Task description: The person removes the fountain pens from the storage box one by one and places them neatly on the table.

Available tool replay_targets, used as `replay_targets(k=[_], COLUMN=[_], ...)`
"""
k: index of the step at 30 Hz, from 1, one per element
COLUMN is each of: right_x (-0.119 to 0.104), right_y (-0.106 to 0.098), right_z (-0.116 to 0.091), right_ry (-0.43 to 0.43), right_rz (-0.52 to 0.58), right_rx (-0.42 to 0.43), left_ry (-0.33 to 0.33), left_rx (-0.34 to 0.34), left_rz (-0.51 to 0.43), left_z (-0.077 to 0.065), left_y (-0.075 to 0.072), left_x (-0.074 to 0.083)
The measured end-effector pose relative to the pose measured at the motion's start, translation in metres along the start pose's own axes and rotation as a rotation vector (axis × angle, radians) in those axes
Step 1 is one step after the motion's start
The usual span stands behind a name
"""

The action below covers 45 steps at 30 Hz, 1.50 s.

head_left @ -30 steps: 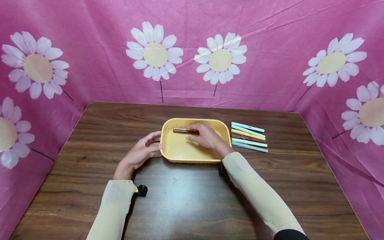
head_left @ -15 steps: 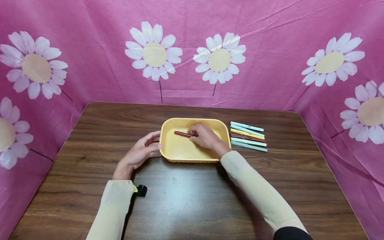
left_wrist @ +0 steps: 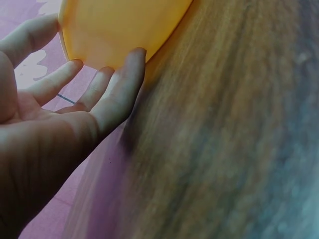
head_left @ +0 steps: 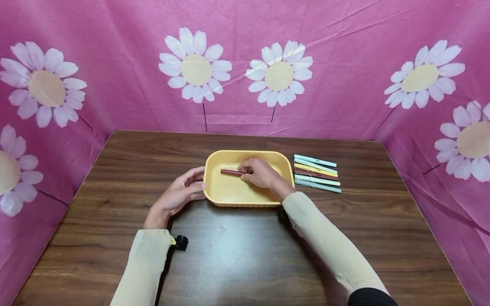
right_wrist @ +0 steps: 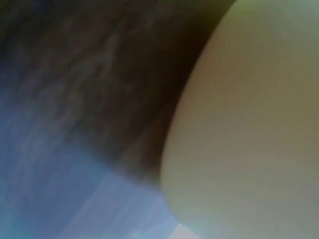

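Note:
In the head view, a yellow rectangular tray (head_left: 229, 191) with rounded corners stands on the wooden table. My right hand (head_left: 261, 173) reaches inside it and pinches a dark brown pen (head_left: 229, 172) by its right end, close over the tray floor. The pen's other end points left; the rest is hidden by the fingers. My left hand (head_left: 180, 193) rests at the tray's left end, thumb tip at the rim. In the left wrist view, the spread fingers (left_wrist: 122, 92) touch the tray's outer wall (left_wrist: 119, 30). The right wrist view shows only the blurred tray wall (right_wrist: 249, 129) close up.
Right of the tray, several capped pens lie side by side: light blue (head_left: 315, 161), yellow (head_left: 317, 170), brown (head_left: 306, 173), mint (head_left: 317, 181) and grey-green (head_left: 323, 187). A pink cloth (head_left: 237, 119) with daisies hangs around the table (head_left: 222, 255).
The right fingers have closed on the brown pen, which has shifted slightly toward me within the tray, its left end tilting and then levelling. The left hand and tray have stayed in place.

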State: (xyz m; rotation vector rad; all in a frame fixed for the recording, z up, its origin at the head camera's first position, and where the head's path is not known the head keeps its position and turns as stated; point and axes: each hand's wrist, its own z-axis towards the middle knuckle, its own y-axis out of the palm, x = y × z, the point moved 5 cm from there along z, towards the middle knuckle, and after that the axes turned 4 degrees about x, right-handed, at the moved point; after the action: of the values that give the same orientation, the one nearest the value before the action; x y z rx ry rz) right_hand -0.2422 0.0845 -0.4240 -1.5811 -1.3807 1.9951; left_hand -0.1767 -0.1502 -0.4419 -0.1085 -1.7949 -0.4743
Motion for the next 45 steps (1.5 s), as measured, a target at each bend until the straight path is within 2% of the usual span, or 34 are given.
replay_targets(k=[8, 20, 33, 45], right_x=[-0.003, -0.004, 0.002, 0.007], right_y=[-0.005, -0.015, -0.031, -0.053], right_z=[-0.003, -0.006, -0.015, -0.026], right_ry=[-0.005, 0.035, -0.059, -0.026], right_rz=[0.073, 0.171, 0.108, 0.071], right_rx=[0.011, 0.019, 0.054, 0.106], left_ry=[0.001, -0.003, 0.006, -0.002], left_rx=[-0.004, 0.009, 0.011, 0.014], left_rz=[0.003, 0.005, 0.012, 0.018], left_z=[-0.001, -0.002, -0.001, -0.001], left_y=[0.000, 0.000, -0.001, -0.001], left_x=[0.002, 0.001, 0.001, 0.000])
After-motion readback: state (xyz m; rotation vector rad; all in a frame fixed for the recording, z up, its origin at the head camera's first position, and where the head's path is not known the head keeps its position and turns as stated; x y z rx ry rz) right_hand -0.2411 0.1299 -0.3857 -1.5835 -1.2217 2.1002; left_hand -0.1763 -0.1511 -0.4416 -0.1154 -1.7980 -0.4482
